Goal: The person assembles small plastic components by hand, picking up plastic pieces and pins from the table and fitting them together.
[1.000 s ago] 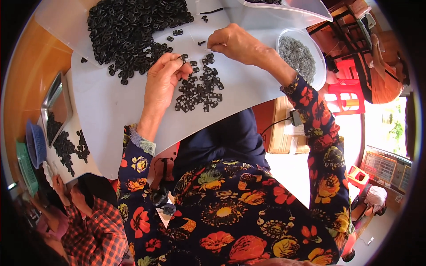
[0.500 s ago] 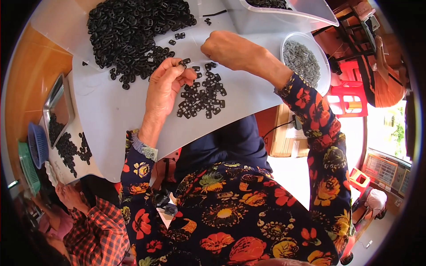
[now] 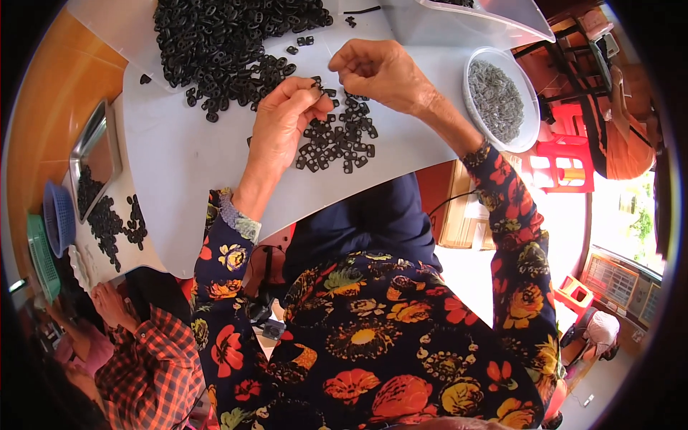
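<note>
Thumb and forefinger of my left hand [image 3: 281, 123] are closed in a pinch on a small black plastic piece [image 3: 316, 82] with holes in it. Just to its right is my right hand [image 3: 383, 72], its fingers curled inward; anything between its fingertips is too small or hidden to make out. Below both hands, a loose cluster of similar black pieces [image 3: 337, 143] lies on the pale tabletop [image 3: 193, 165]. Beyond my left hand rises a big heap of black oval pieces [image 3: 215, 43] with slots.
A round clear tub [image 3: 494, 97] of small, shiny, clear-grey parts stands at the right. A clear plastic bin [image 3: 459, 32] sits at the back. On the left are a metal tray [image 3: 97, 158], more black pieces [image 3: 107, 229], blue and green baskets, and a person in a checked shirt [image 3: 161, 358].
My right hand has turned over from a closed, knuckles-up pose, so its curled fingers and thumb now show. My left hand keeps its pinch on the black piece. The whole view has shifted slightly.
</note>
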### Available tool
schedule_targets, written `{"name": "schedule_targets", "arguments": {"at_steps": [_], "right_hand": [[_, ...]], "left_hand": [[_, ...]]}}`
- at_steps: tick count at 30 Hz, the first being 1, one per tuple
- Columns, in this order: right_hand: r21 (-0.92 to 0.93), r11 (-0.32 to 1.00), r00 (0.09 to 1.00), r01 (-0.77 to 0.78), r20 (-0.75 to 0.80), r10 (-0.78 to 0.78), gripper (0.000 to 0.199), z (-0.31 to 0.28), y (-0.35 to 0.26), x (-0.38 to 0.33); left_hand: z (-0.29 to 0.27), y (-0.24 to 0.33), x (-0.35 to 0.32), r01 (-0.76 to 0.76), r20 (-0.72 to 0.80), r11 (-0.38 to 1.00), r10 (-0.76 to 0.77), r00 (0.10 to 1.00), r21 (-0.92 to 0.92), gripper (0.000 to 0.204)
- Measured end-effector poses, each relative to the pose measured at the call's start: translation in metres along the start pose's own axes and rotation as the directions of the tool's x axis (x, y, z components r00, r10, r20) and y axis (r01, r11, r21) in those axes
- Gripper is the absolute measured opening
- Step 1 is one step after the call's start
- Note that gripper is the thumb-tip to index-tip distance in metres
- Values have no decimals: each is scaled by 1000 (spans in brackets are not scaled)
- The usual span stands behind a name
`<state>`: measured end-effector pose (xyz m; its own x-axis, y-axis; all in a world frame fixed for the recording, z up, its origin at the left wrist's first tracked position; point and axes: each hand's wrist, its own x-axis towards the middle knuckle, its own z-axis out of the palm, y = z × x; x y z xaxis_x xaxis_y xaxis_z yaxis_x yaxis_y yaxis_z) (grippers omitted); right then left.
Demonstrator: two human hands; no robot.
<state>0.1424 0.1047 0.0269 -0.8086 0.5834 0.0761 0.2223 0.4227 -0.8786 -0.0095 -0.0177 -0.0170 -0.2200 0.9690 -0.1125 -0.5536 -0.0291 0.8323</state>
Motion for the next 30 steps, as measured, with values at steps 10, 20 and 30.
{"name": "schedule_targets", "arguments": {"at_steps": [10,20,30], "right_hand": [[357,927,993,-110,7,115,8,15,-3,-8],[502,864,994,34,-110,25,18,28,13,-11],[501,865,989,32,-142,46,20,33,8,-14]], "left_hand": [[1,5,-5,40,75,996,-46,996,75,15],[9,0,-8,-51,-67,986,62,996,162,16],[10,-1,-8,-115,-32,960,127,991,255,13]]}}
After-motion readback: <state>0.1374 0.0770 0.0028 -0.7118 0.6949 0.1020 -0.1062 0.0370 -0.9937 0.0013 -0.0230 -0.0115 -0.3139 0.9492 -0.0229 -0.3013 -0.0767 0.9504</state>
